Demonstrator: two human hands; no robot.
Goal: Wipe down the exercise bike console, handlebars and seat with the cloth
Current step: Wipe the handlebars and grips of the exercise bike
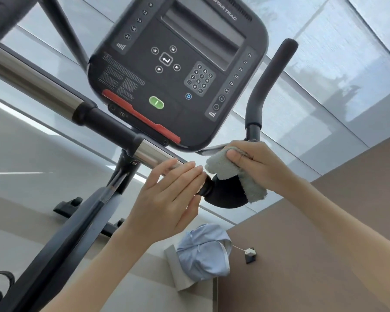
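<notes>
wiping handlebar [149,154] | my right hand [252,163] gripping cloth [234,176] against it | my left hand [167,194] straight-fingered, touching it, holding nothing | best, I judge: wrapping cloth round, sliding along

Head view, one camera: wide-angle, worn on the person's head, facing forward and down, frame strongly tilted. Close range: bike console [178,70] fills the upper centre; left hand [167,199] and right hand [254,163] reach in from the lower edges.
</notes>
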